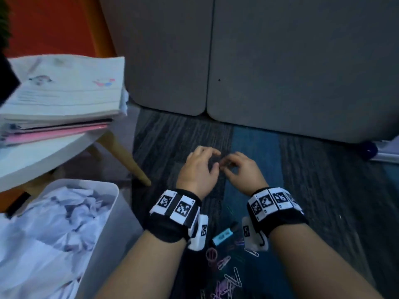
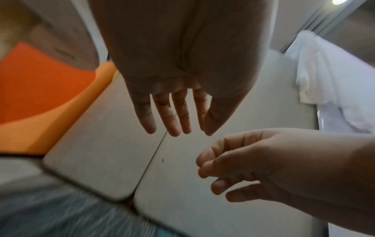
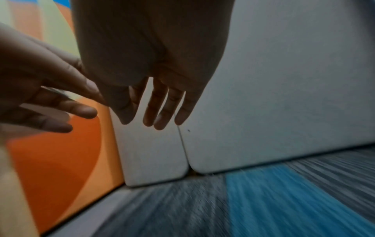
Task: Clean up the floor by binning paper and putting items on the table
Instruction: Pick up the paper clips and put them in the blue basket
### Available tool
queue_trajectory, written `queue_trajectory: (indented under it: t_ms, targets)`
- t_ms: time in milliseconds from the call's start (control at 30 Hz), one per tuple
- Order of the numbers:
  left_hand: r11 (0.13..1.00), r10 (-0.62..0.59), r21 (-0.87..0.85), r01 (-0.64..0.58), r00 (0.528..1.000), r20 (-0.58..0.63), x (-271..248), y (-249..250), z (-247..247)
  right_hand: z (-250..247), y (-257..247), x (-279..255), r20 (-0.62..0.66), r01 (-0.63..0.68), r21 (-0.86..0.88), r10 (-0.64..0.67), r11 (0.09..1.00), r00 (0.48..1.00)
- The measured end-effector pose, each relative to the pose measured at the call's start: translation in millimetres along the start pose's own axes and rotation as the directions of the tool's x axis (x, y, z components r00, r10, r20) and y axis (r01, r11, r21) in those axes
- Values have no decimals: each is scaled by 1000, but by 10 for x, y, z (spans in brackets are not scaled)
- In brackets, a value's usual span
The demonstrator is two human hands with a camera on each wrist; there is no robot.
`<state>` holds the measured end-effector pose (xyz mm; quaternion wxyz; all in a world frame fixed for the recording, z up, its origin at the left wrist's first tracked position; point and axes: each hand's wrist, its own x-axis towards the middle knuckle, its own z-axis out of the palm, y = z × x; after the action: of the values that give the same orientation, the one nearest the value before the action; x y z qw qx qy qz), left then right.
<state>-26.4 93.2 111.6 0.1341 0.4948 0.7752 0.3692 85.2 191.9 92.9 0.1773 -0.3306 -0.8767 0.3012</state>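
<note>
Both hands are held together over the carpet at frame centre in the head view, the left hand (image 1: 197, 169) and right hand (image 1: 241, 171) loosely open; nothing is seen held in either wrist view. Scattered paper clips (image 1: 228, 279), thin bent wire, and a small blue oblong item (image 1: 222, 235) lie lower in the frame, between the wrists, roughly equally near both. Crumpled paper fills the white bin (image 1: 112, 190) at lower left; the round white table (image 1: 49, 156) carries stacked books.
</note>
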Motion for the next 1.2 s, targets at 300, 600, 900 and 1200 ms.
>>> queue_trajectory:
  t_ms: [300,600,900,1200]
  targets:
    - [924,-383,155,351,823,419,-518,-875,1506,818,1156,-762,397,-307,-233,379,923,836]
    - [855,-481,444,270,735,479,-984,-1342,1988,1456,1301,-1343,675,-164,-250,293,954,677]
    - [873,-485,250,419,802,349,-953,-1408,1766,1751,1121,-1354,678,25,-405,281,914,679]
    - [922,-384,-11,388,915,127,-671,-1118,1230,1510,834,-1050,554,-212,-205,292,955,780]
